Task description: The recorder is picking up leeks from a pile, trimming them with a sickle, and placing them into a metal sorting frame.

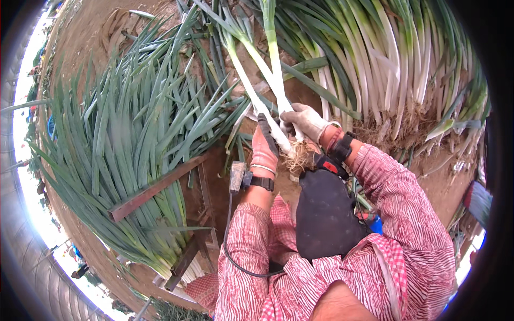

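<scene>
A few long green onions (258, 59) with white shanks stand between my two hands, their leaves running up past the top edge. Their bushy brown roots (298, 157) hang just below my hands. My left hand (264, 140), in a pinkish glove with dark fingertips, is closed on the left shank close to the root end. From the other side, my right hand (306, 120), in a pale glove, grips the shanks a little above the roots. Some of its fingers are hidden behind the onions.
A big pile of green onions (391, 59) lies at the upper right, roots toward me. More onion leaves (115, 134) fill the left side, leaning in a rusty metal frame (155, 187). A dark rounded pad (326, 214) is in front of my body. Brown soil (80, 37) shows around.
</scene>
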Motion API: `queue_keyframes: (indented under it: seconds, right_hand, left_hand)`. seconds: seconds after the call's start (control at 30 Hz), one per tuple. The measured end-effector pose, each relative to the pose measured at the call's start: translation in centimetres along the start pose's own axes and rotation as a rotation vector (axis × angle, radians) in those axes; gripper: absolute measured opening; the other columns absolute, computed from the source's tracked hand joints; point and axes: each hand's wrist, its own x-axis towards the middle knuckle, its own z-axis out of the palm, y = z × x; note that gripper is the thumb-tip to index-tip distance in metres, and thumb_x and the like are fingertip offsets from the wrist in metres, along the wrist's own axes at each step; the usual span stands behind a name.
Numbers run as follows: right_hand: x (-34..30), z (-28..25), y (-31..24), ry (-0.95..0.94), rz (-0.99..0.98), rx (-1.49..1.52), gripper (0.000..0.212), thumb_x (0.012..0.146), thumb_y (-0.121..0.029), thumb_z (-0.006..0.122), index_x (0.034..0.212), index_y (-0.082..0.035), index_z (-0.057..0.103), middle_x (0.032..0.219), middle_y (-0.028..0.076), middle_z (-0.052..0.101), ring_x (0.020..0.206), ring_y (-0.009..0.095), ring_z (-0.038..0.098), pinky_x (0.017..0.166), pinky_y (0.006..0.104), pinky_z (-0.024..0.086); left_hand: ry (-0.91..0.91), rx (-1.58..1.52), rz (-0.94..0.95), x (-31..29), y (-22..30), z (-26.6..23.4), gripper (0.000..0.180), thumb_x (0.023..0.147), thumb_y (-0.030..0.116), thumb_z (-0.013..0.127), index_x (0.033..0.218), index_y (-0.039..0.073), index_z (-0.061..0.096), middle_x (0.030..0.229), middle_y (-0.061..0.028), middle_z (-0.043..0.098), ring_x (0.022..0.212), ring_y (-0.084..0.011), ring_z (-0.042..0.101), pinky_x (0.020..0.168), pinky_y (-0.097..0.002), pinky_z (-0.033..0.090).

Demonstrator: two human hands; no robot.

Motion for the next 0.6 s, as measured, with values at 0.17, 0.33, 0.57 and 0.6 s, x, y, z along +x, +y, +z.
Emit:
queue_keyframes:
  seconds: [0.17,0.33,0.57,0.6]
  right_hand:
    - [1.1,0.8,-0.4,0.063,-0.072,0.055,0.056,0.085,-0.017,0.073,0.131,0.006,0.049,0.108,0.016,0.066,0.092,0.025,0.068,0.085,0.0359,0.056]
    - [3.0,2.7,0.2,-0.064,-0.046,0.369,0.058,0.084,-0.005,0.074,0.133,0.004,0.045,0.113,0.015,0.064,0.090,0.022,0.068,0.078,0.0339,0.058]
    - [6.1,2.7,0.8,-0.243,-0.029,0.286,0.038,0.086,-0.016,0.073,0.120,0.000,0.062,0.099,0.008,0.070,0.084,0.016,0.067,0.074,0.0302,0.056]
    - [6.4,2.7,1.0,-0.241,-0.059,0.256,0.034,0.086,-0.016,0.072,0.115,0.000,0.064,0.097,0.008,0.070,0.083,0.015,0.066,0.075,0.0298,0.055]
  left_hand:
    - [0.015,0.063,0.084,0.2,-0.9,-1.1,0.046,0.101,0.043,0.054,0.103,-0.001,0.065,0.087,-0.0065,0.067,0.070,-0.0200,0.064,0.064,-0.0346,0.053]
    - [0.092,-0.090,-0.112,0.0,-0.6,-3.0,0.044,0.099,0.037,0.060,0.109,-0.005,0.068,0.095,-0.0089,0.068,0.076,-0.0192,0.064,0.069,-0.0326,0.052]
    - [0.074,0.922,0.509,-5.2,-1.0,-2.9,0.025,0.093,0.016,0.060,0.105,-0.005,0.065,0.107,-0.0175,0.066,0.095,-0.0307,0.063,0.085,-0.0381,0.050]
    - [0.075,1.102,0.682,-6.7,-0.8,-3.0,0.024,0.091,0.014,0.059,0.104,-0.006,0.065,0.110,-0.0201,0.065,0.098,-0.0348,0.062,0.087,-0.0402,0.050]
